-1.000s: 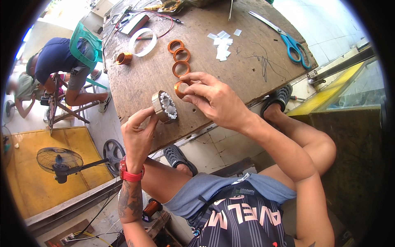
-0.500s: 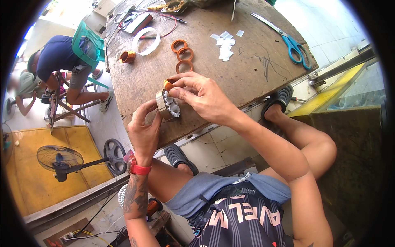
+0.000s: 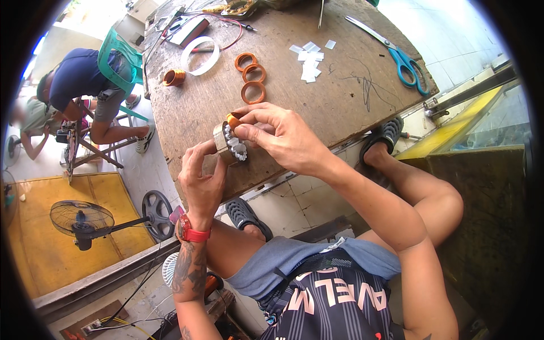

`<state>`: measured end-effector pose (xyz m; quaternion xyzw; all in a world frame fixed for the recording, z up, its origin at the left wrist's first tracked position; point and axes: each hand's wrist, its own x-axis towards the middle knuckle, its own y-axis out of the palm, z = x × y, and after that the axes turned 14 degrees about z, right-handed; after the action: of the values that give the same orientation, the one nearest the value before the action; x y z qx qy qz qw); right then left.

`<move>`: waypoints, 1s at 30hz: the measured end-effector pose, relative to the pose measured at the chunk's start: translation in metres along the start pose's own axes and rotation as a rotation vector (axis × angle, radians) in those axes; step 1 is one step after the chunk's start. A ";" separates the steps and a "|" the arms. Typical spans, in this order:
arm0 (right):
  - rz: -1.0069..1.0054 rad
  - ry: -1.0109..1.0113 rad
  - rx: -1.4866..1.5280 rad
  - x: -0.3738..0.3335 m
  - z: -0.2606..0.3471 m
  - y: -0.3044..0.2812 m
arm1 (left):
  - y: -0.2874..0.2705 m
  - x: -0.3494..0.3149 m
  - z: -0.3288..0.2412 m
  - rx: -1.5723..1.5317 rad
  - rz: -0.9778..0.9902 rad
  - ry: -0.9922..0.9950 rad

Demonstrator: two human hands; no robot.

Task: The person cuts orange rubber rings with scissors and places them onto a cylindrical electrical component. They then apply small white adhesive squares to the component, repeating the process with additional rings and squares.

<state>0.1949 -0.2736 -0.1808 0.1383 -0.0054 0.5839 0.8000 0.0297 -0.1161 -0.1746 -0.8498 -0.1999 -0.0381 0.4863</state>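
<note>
On the near edge of the wooden table, my left hand steadies a metal motor stator, its fingers and thumb closed on the stator's side. White insulation pieces stick out of the stator's face turned to the right. Between the fingertips of my right hand is a small copper wire coil, held at the stator's upper rim. How much of this coil lies in a slot is hidden by the fingers. Just beyond, several orange copper coils lie in a row.
On the wooden table are white slips, blue-handled scissors, a white ring, another copper coil and a red-and-white device with leads. A fan stands at left; a person bends over work beyond.
Both hands keep their hold and shift only slightly. My right hand has dropped a little toward me with the coil, baring more of the nearest coil in the row.
</note>
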 end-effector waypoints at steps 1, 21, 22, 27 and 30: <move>-0.002 0.014 -0.002 0.000 0.000 0.000 | 0.001 0.000 -0.001 -0.019 0.001 -0.016; -0.054 0.036 -0.037 -0.012 0.007 -0.002 | -0.009 -0.011 -0.029 -0.118 0.022 -0.264; -0.051 0.051 -0.038 -0.012 0.008 -0.003 | -0.009 -0.015 -0.033 -0.147 0.026 -0.299; -0.016 0.042 -0.014 -0.011 0.008 0.000 | -0.004 -0.026 -0.043 -0.261 0.061 -0.328; -0.063 0.053 0.011 -0.014 0.010 0.005 | -0.003 -0.027 -0.043 -0.304 0.081 -0.338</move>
<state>0.1871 -0.2872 -0.1728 0.1271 0.0235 0.5618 0.8171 0.0095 -0.1592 -0.1564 -0.9149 -0.2363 0.0944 0.3133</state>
